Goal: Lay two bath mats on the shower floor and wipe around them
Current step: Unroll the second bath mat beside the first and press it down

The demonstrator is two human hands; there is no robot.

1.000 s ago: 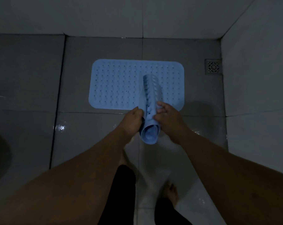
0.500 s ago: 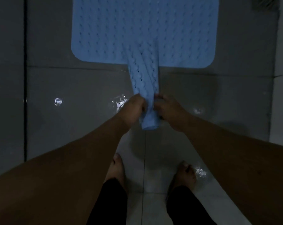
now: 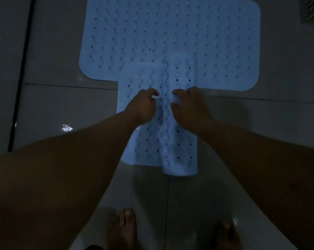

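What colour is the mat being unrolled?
Light blue, dotted with small holes; the second mat shows best in the head view.

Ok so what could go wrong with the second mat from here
The second mat is only half unrolled: its right part is still a curl, and it may spring back if the left hand and right hand let go. Its far end overlaps the first mat, which could leave a raised edge. The floor looks wet, so bare feet might slip.

Two mats down, one half unrolled.
Far mat (image 3: pixel 170 33) lies flat on the floor (image 3: pixel 62 105); near mat (image 3: pixel 149 141) overlaps its near edge, both hands on it, left hand (image 3: pixel 143 105) beside right hand (image 3: pixel 188 105), drain (image 3: pixel 313 9) far right.
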